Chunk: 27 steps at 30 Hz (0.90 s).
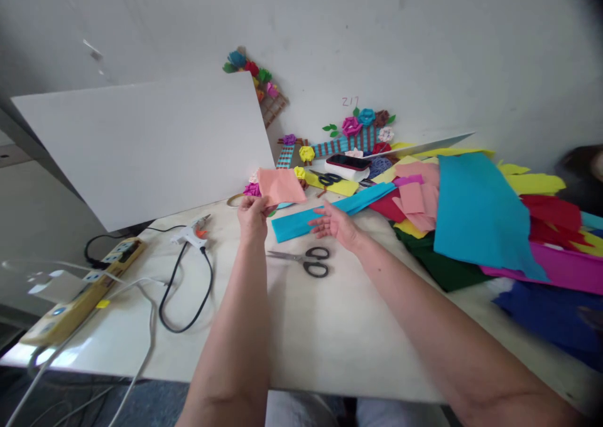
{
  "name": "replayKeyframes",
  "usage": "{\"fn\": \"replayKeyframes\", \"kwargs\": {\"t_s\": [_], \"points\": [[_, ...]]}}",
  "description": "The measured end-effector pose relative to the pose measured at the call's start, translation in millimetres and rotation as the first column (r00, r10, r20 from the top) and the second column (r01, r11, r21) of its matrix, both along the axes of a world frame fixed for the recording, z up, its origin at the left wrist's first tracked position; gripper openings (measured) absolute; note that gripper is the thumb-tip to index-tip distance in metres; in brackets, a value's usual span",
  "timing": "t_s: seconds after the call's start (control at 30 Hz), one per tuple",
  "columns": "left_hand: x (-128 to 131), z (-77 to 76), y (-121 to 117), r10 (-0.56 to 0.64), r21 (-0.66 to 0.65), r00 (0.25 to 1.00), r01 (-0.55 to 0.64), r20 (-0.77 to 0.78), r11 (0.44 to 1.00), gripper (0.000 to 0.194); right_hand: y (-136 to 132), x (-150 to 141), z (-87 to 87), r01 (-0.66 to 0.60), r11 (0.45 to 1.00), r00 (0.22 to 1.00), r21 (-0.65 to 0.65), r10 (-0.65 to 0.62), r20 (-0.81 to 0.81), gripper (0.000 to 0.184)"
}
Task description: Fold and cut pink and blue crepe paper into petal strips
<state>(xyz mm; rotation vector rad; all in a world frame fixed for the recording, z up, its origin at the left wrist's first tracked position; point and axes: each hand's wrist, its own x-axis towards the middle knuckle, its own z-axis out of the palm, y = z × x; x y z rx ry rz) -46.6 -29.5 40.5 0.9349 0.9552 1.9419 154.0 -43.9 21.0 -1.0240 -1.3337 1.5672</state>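
Observation:
Between thumb and fingers, my left hand (pixel 254 218) pinches a corner of a salmon-pink crepe paper piece (pixel 282 186), held up above the table. My right hand (pixel 335 225) has its fingers spread, with nothing in it. It hovers over a folded strip of blue crepe paper (pixel 294 225); whether it touches the strip I cannot tell. Scissors with black handles (pixel 315 262) lie slightly open on the table, just below both hands.
A glue gun (pixel 192 233) and a power strip (pixel 89 292) with trailing cables are at left. A white board (pixel 151 144) leans behind. Coloured paper (pixel 480 213) heaps at right. A phone (pixel 348 162), more scissors (pixel 326 178) and paper flowers (pixel 351 126) are at the back.

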Motion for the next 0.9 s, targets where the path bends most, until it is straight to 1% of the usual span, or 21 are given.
{"fn": "replayKeyframes", "kwargs": {"t_s": [0.03,0.07,0.13,0.2,0.23,0.3,0.37,0.43,0.53,0.63,0.7,0.77,0.83,0.9], "points": [[6.0,-0.6,-0.1,-0.044,0.003,0.999,0.044,0.016,0.999,0.031,2.3,2.2,1.1,0.009,0.997,0.992,-0.083,-0.019,-0.121,0.055],[11.6,-2.1,-0.1,-0.087,-0.007,0.996,0.087,0.023,0.996,0.032,4.4,4.1,2.0,0.004,0.991,0.977,-0.136,-0.033,-0.209,0.056],[21.1,-6.8,-0.3,-0.167,-0.043,0.986,0.168,0.017,0.985,0.032,8.1,6.6,2.7,-0.021,0.987,0.956,-0.161,-0.028,-0.293,0.052],[27.2,-12.4,-0.8,-0.236,-0.087,0.972,0.235,-0.005,0.968,0.032,11.1,6.6,1.5,0.016,0.992,0.959,-0.123,-0.050,-0.277,0.042],[28.8,-14.9,-1.3,-0.266,-0.110,0.964,0.263,-0.018,0.959,0.032,12.3,5.7,0.3,0.068,0.993,0.966,-0.095,-0.090,-0.244,0.035],[29.2,-18.4,-2.5,-0.318,-0.150,0.947,0.308,-0.043,0.939,0.032,14.2,3.1,-2.7,0.207,0.978,0.965,-0.040,-0.210,-0.159,0.023],[26.9,-19.7,-3.4,-0.346,-0.177,0.937,0.331,-0.058,0.927,0.033,15.4,0.3,-5.7,0.315,0.949,0.945,0.002,-0.313,-0.095,0.018],[23.4,-19.5,-3.6,-0.354,-0.189,0.933,0.337,-0.062,0.922,0.033,16.1,-1.6,-7.3,0.343,0.939,0.938,0.037,-0.341,-0.062,0.017],[18.4,-18.0,-2.4,-0.342,-0.200,0.937,0.324,-0.065,0.925,0.036,18.4,-2.9,-5.0,0.329,0.940,0.943,0.092,-0.332,0.019,0.014],[14.5,-16.5,-1.1,-0.303,-0.199,0.949,0.281,-0.088,0.939,0.048,23.9,-4.1,4.0,0.315,0.938,0.936,0.147,-0.333,0.115,0.012],[11.9,-15.3,-0.7,-0.281,-0.164,0.953,0.261,-0.116,0.951,0.059,28.6,-6.1,12.3,0.292,0.940,0.937,0.179,-0.318,0.143,0.011],[8.9,-14.0,-0.2,-0.270,-0.102,0.953,0.258,-0.137,0.961,0.064,33.0,-9.7,20.6,0.270,0.942,0.938,0.197,-0.304,0.166,0.011],[5.1,-12.9,0.8,-0.257,-0.047,0.956,0.253,-0.138,0.966,0.061,36.4,-15.0,27.0,0.269,0.941,0.930,0.207,-0.309,0.197,0.011],[0.9,-12.6,2.4,-0.236,-0.021,0.963,0.235,-0.132,0.972,0.057,39.4,-21.0,30.3,0.273,0.936,0.921,0.223,-0.321,0.221,0.010]]}}
